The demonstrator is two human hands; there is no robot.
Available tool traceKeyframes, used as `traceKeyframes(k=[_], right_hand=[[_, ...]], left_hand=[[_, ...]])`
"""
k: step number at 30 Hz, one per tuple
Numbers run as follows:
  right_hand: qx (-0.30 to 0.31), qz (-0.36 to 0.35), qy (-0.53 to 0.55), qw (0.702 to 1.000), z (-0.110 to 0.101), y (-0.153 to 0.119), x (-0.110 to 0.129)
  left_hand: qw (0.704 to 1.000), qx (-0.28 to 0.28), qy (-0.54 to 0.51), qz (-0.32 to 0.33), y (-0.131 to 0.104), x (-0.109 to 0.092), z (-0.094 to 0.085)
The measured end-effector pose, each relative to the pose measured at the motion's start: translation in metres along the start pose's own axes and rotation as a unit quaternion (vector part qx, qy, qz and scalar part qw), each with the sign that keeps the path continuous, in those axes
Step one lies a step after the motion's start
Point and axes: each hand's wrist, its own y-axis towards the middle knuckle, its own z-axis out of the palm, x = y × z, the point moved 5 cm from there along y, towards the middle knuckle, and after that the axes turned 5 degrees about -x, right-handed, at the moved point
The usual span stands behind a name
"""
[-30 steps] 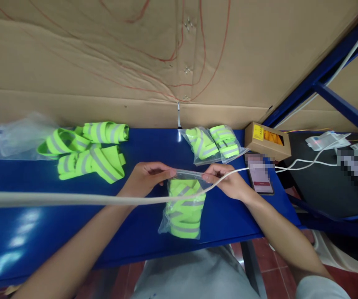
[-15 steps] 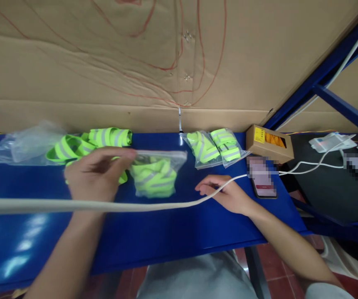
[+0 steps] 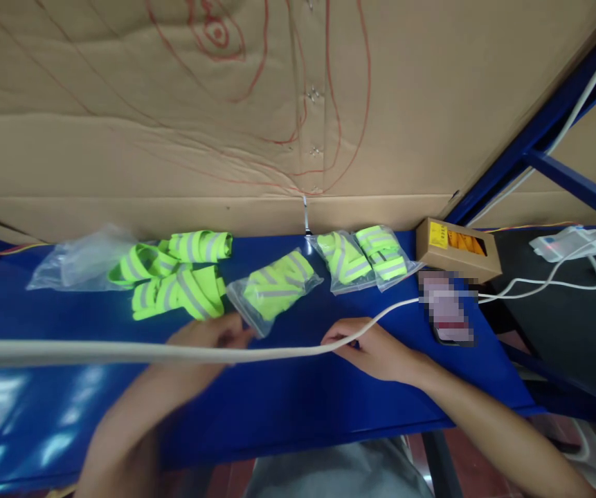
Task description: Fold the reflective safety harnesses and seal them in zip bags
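A clear zip bag (image 3: 280, 283) with a folded neon-yellow reflective strap lies tilted on the blue table. My left hand (image 3: 207, 342) is low at the bag's lower left corner; its fingers are blurred, and whether they touch the bag is unclear. Loose reflective straps (image 3: 178, 294) with grey stripes lie just above that hand. My right hand (image 3: 373, 349) rests on the table, fingers loosely curled in, nothing visible in them. A white cable (image 3: 287, 354) crosses in front of both hands.
Two more bagged straps (image 3: 347, 259) lie at the back, beside a cardboard box (image 3: 484, 259) and a phone (image 3: 446, 311). Empty-looking plastic bags (image 3: 77, 263) are at the left. A cardboard wall (image 3: 199, 159) closes the back; a blue metal frame (image 3: 578, 176) stands at right.
The bagged strap, raised in my left hand before, now lies on the table. That hand has dropped down and right, off the bag's top edge. The view has tilted slightly.
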Motion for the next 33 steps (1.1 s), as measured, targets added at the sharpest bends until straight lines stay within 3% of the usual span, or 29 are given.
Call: traceKeyframes(k=[1,3,5,7,9,12,16,21,24,26,29,33], right_hand=[[-0.002,0.005,0.0,1.0,0.0,0.0,-0.001],[-0.009,0.015,-0.002,1.0,0.001,0.001,-0.002],[-0.008,0.01,-0.007,1.0,0.004,0.0,-0.002],[-0.001,-0.007,-0.015,1.0,0.007,-0.001,0.0],[-0.004,-0.025,-0.034,0.999,0.009,-0.002,0.001],[-0.064,-0.077,-0.12,0.988,0.0,0.0,0.0],[-0.164,-0.117,-0.246,0.948,-0.024,0.004,-0.007],[-0.187,-0.112,-0.272,0.937,-0.036,0.006,-0.015],[-0.186,-0.131,-0.276,0.934,-0.033,0.006,-0.014],[-0.193,-0.138,-0.273,0.932,-0.033,0.006,-0.013],[-0.211,-0.141,-0.273,0.928,-0.035,0.005,-0.009],[-0.192,-0.145,-0.306,0.921,-0.024,0.002,-0.002]], left_hand=[[0.996,0.077,0.019,0.044,-0.019,-0.01,0.009],[0.978,0.126,0.047,0.16,-0.052,-0.028,0.017],[0.976,0.041,0.065,0.205,-0.062,-0.03,0.01],[0.975,-0.081,0.091,0.186,-0.05,-0.017,0.001],[0.963,-0.151,0.132,0.179,-0.028,-0.004,0.002],[0.95,-0.154,0.184,0.199,0.007,0.004,0.023],[0.932,-0.162,0.255,0.2,0.029,-0.011,0.048],[0.917,-0.15,0.303,0.209,0.054,-0.041,0.063],[0.925,-0.156,0.281,0.203,0.071,-0.044,0.067],[0.934,-0.181,0.237,0.198,0.078,-0.037,0.062],[0.942,-0.25,0.116,0.192,0.076,-0.021,0.041],[0.916,-0.366,-0.009,0.164,0.064,-0.018,0.008]])
